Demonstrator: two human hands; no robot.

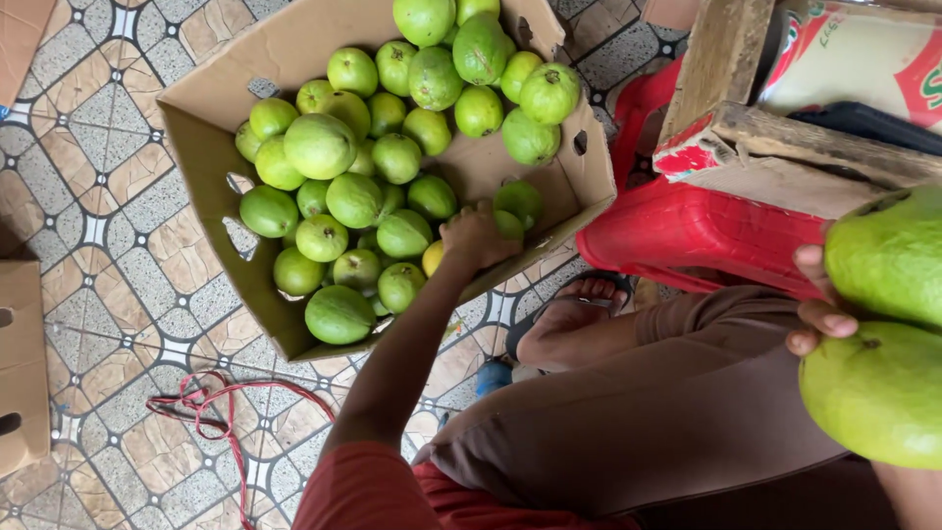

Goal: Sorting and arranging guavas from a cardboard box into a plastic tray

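Note:
An open cardboard box (201,147) on the tiled floor holds several green guavas (319,145) and one yellowish one (433,257). My left hand (476,238) reaches into the box at its near right corner, fingers curled around a green guava (510,225) that is mostly hidden under the hand. My right hand (816,306) is close to the camera at the right edge. Only its fingers show, pressed against two large green guavas, an upper one (888,255) and a lower one (876,395).
A red plastic stool (687,231) stands right of the box, with a worn wooden crate (756,147) on it. My bent leg and sandalled foot (579,306) lie below. A red cord (211,402) lies on the floor. Another cardboard box (20,363) is at the left edge.

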